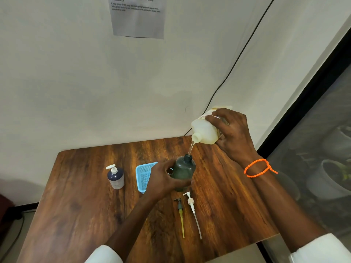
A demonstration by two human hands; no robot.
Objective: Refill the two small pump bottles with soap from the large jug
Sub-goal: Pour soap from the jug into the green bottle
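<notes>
Left hand (163, 180) curls round, fingers (182, 182) wrapped tight; right hand (232, 134) is raised higher, gripping from above, wrist bent.

Cream jug (206, 132) tipped, soap stream (190, 148) entering open dark green bottle (183, 172); blue pump bottle (115, 177) upright, capped, left of it.

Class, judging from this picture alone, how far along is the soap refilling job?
Done: two pump heads lie on the table. In hand: the right hand tips the jug, soap streaming into the green bottle steadied by the left hand. Left: refitting its pump; the blue bottle already wears one.
</notes>
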